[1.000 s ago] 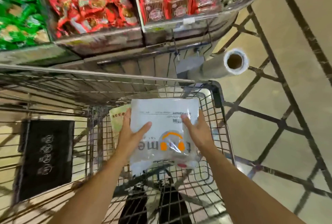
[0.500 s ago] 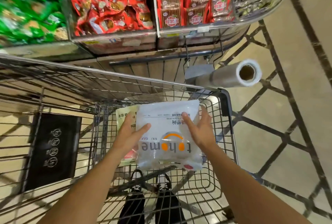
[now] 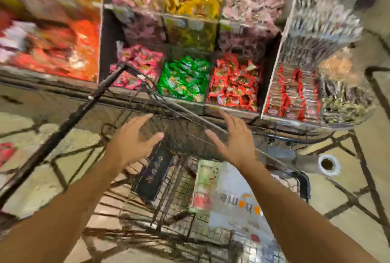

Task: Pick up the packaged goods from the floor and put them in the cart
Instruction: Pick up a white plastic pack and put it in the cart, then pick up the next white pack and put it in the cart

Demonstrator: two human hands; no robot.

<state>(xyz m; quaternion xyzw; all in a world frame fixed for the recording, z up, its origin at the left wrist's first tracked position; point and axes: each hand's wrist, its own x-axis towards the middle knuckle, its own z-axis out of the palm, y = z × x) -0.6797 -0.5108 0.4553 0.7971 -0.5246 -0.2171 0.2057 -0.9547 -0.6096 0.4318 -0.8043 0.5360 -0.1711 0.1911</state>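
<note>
L hand spread open above the cart, holding nothing. R hand same: fingers splayed, empty, palm facing L. White pkg w/ orange lettering lies in cart's rear basket, below R wrist; green-red pkg touching its L edge. Bag roll far R, beside the cart. Snack bins behind, blurred.

Tiered shelves of bright snack packets stood over a beige tiled floor crossed by dark lines.
</note>
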